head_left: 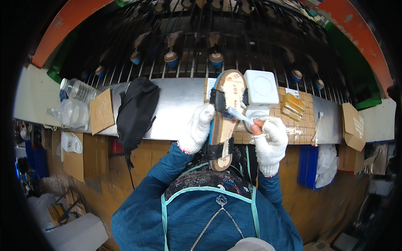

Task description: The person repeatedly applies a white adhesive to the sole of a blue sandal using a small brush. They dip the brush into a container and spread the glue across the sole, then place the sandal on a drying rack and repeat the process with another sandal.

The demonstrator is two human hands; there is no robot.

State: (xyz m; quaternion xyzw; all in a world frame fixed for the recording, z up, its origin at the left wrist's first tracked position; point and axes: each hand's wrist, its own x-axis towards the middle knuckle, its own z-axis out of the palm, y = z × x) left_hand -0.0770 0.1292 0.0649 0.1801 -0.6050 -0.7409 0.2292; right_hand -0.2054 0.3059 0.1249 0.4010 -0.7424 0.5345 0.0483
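Note:
A shoe last (232, 90) with an upturned sole of pale board stands tilted in front of me. Black straps (217, 99) are wrapped round it and a blue edge runs along its left side. My left hand (199, 127), in a white knitted glove, grips the last from its left side. My right hand (271, 140), gloved with bare fingertips showing, pinches a pale grey-blue brush (239, 116). The far end of the brush touches the sole beside the upper strap; its bristles cannot be made out. Behind the brush, a white plastic container (260, 88) stands on cardboard.
Yellowish blocks (293, 106) lie on the cardboard (307, 121) to the right. A black bag (136, 111), a cardboard piece (101, 112) and a clear bottle (80, 90) are on the metal bench (176, 106) at left. Beyond it, a rack carries several lasts (171, 57). A blue bin (309, 167) hangs lower right.

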